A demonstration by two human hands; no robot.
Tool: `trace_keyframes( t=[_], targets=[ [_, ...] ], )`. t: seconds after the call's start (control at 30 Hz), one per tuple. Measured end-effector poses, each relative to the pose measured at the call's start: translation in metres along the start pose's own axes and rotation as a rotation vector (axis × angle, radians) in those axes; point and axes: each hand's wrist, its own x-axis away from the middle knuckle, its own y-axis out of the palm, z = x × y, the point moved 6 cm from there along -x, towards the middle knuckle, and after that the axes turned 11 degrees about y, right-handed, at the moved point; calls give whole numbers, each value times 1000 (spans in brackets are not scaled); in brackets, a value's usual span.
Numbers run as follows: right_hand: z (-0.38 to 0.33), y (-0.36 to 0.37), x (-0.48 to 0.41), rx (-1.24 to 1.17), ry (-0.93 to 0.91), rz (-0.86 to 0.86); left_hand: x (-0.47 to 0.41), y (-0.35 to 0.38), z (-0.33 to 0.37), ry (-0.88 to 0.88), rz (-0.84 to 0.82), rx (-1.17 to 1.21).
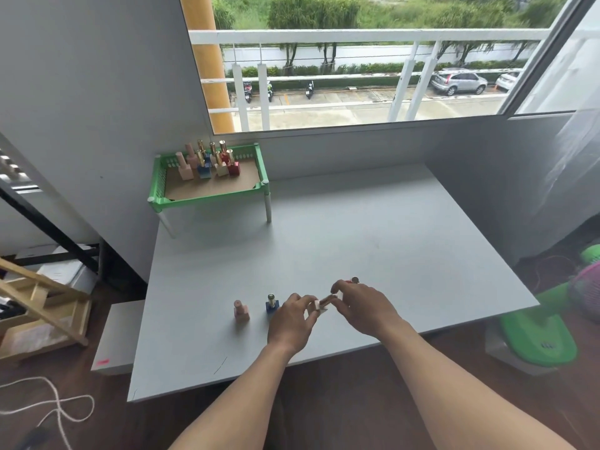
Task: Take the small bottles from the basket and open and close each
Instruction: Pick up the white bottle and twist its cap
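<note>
a small pale bottle lies tilted on its side between the two hands, low over the near part of the grey tabletop. the left hand pinches its square cream body, and the right hand grips its slim gold-brown cap; whether the cap is on or off the neck cannot be told. just left of the hands stand a blue bottle with a gold cap and, further left, a pink bottle, both upright. a red bottle peeks out behind the right hand. at the far left corner of the tabletop a green basket on white legs holds a cluster of upright bottles, pink, blue, cream and red, several gold-capped, crowded toward its back left.
</note>
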Motion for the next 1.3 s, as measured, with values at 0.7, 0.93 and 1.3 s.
trace_keyframes(
  t=[0.7, 0.93, 1.3],
  targets=[
    [10, -13, 1, -9, 44, 27, -4, 6, 13, 60, -23, 25],
    [14, -16, 0, 20, 50, 30, -7, 3, 18, 71, -26, 8],
    [14, -15, -7, 19, 57, 52, -9, 1, 17, 39, -22, 25]
  ],
)
